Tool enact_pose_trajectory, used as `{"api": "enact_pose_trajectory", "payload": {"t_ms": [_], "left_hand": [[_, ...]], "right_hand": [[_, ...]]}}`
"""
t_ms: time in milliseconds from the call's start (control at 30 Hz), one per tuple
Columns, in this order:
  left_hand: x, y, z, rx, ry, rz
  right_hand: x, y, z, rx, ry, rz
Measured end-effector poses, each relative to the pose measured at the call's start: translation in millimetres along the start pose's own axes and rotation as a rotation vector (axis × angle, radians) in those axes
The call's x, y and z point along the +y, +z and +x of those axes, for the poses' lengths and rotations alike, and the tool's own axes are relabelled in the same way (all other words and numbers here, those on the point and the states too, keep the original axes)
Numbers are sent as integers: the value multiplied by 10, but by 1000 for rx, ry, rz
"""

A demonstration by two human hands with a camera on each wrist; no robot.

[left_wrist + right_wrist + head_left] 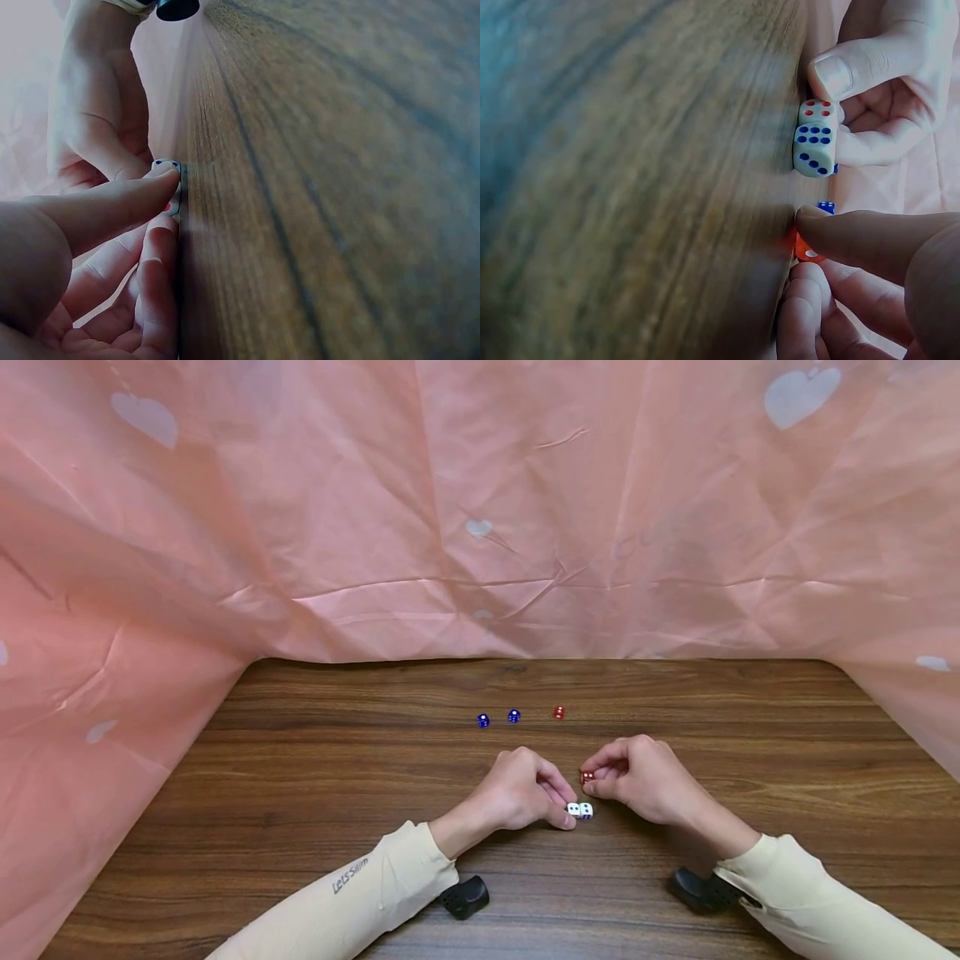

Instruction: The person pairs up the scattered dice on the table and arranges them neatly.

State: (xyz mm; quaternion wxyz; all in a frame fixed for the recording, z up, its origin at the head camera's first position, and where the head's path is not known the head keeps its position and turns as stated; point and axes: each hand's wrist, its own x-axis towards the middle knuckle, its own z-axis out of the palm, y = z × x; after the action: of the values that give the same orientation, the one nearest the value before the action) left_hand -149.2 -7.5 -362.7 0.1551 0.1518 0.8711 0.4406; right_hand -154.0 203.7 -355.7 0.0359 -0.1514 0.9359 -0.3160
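Note:
Two white dice (587, 811) stand side by side on the wooden table. My left hand (520, 789) pinches the left one (817, 112) between thumb and fingers; red dots show on one of its faces. The other white die (814, 150), with blue dots, stands against it on the right. A little farther back, my right hand (648, 781) grips a red die (587, 777) with thumb and fingertips, at or close to the tabletop. In the right wrist view this red die (808, 248) is partly covered by the thumb.
Behind the hands lie two blue dice (483, 720) and another red die (559, 712). Pink cloth (525, 510) with pale hearts hangs around the back and sides of the table (337, 735). Black devices (465, 897) sit at both wrists.

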Motion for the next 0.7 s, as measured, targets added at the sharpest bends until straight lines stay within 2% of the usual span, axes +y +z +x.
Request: {"api": "enact_pose_trajectory", "payload": {"t_ms": [167,700], "left_hand": [[2,7,2,-3,-1,1],[23,11,7,-4,-4,5]], "right_hand": [[19,2,-29,8,-28,3],[31,17,-42,29,-29,-2]]}}
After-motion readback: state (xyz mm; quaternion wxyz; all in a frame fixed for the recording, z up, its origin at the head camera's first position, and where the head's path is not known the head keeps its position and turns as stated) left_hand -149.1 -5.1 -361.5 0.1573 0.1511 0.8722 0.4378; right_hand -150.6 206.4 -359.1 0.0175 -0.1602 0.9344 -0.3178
